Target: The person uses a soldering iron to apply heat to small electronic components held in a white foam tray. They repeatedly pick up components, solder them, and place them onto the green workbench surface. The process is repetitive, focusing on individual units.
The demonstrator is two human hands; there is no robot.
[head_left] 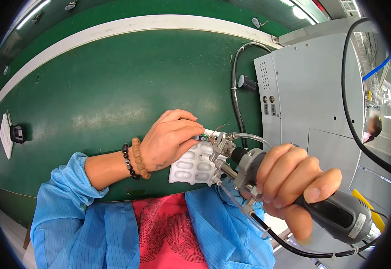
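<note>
My right hand [294, 184] is wrapped round a grey and black powered screwdriver [345, 215] with a metal nozzle head [222, 147] and thin hoses. The nozzle tip meets a small piece with a green circuit board [206, 137] and a thin red wire. My left hand [171, 139], its fingers bent together, holds that piece near the far edge of a white moulded tray [191, 168] with oval hollows. Fingers and nozzle hide most of the piece.
A grey metal cabinet [303, 98] stands at the right of the green work table [106, 89], with a black cable [235, 89] along it. A small dark cylinder [248, 84] lies beside the cabinet. Far left are a black housing [17, 133] and a white slab [6, 136].
</note>
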